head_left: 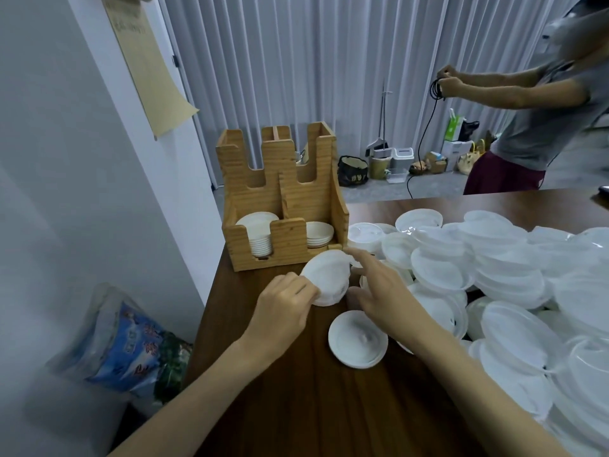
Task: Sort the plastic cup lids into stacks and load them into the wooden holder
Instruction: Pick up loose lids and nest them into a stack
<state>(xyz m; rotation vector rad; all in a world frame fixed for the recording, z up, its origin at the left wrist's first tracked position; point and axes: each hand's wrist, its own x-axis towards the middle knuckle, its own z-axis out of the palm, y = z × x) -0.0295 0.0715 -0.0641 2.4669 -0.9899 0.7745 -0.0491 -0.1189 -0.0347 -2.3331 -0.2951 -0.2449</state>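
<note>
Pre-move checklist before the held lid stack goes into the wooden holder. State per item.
1. Left hand grip on the lid stack: ok, fingers pinch its near edge.
2. Right hand steadying the stack: cannot tell, its fingers reach the far edge but contact is blurred.
3. Room in the wooden holder, front right slot: ok, the right-slot lids sit low.
4. Room in the front left slot: not ok, the left-slot lids reach the front wall's top.
5. Path to the holder: ok, nothing lies between.
6. Stack squared up: cannot tell, blurred.
</note>
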